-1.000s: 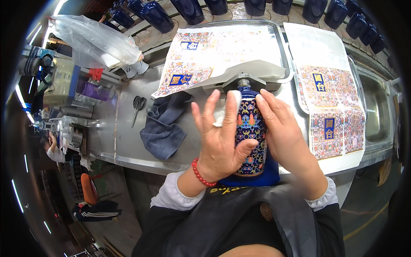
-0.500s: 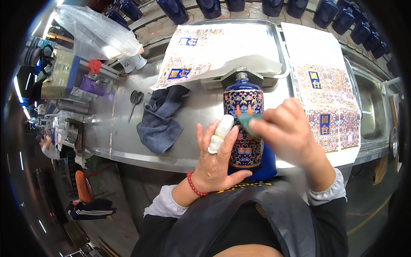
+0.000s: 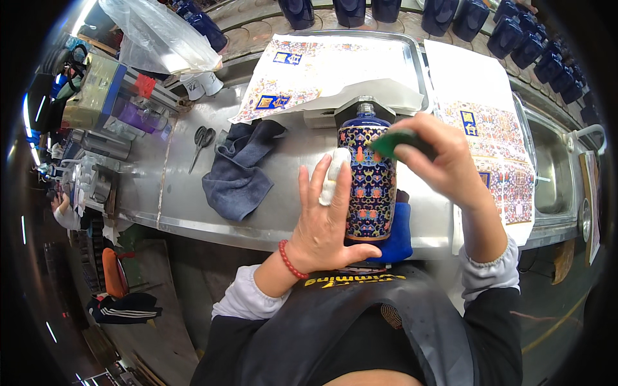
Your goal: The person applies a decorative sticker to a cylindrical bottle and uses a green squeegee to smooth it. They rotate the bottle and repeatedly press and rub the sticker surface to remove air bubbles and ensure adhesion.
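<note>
Up the rounded navy floral bottle [image 3: 371, 199] goes the flat green scraper [image 3: 391, 141], clutched by the right hand [image 3: 447, 161], apparently taking the rubbing higher! The left hand [image 3: 324, 228] lies alongside the bottle, fingers uncurled.

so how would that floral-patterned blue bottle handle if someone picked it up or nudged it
The floral-patterned blue bottle may be slippery at its shoulder, which looks smooth and shiny. It could chip if knocked, since its neck looks like glass. Its weight likely sits in the body, far wider than the neck.
</note>
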`<state>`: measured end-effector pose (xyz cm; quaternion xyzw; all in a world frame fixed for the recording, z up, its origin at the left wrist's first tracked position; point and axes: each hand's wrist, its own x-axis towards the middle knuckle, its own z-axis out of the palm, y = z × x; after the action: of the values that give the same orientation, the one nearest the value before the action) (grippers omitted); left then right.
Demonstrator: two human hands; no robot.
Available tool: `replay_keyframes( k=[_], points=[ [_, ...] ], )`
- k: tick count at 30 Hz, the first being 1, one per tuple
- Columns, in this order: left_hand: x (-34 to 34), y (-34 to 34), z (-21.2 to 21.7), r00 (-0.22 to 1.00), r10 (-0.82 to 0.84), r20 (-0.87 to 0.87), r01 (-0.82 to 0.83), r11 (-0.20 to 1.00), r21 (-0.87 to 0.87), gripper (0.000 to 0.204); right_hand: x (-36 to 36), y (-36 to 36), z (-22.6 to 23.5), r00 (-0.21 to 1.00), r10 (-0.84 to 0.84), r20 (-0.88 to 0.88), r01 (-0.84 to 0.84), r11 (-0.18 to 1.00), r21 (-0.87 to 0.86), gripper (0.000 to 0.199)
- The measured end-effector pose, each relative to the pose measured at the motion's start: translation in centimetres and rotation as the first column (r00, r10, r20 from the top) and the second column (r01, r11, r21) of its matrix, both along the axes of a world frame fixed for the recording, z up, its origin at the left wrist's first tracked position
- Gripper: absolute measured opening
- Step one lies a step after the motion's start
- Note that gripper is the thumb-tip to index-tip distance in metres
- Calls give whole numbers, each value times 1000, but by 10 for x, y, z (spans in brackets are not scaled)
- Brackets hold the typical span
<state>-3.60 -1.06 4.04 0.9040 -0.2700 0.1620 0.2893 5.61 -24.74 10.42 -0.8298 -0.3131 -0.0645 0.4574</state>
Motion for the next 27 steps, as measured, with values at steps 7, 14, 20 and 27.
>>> replay_keyframes(
  k=[7,14,20,27],
  points=[
    [32,8,15,997,-12,81,-1,987,160,120,-10,-17,-38,982,-161,-99,177,967,182,19],
    [35,-2,33,983,-112,147,73,966,249,102,-9,-11,-44,981,-172,-88,189,950,248,20],
    [2,-5,25,980,-148,136,113,965,239,87,-9,-12,-26,941,24,338,-4,998,-60,34],
    [-9,-12,0,989,59,139,-74,992,105,99,1,2,-1,926,-29,377,52,997,-51,33]
  ],
)
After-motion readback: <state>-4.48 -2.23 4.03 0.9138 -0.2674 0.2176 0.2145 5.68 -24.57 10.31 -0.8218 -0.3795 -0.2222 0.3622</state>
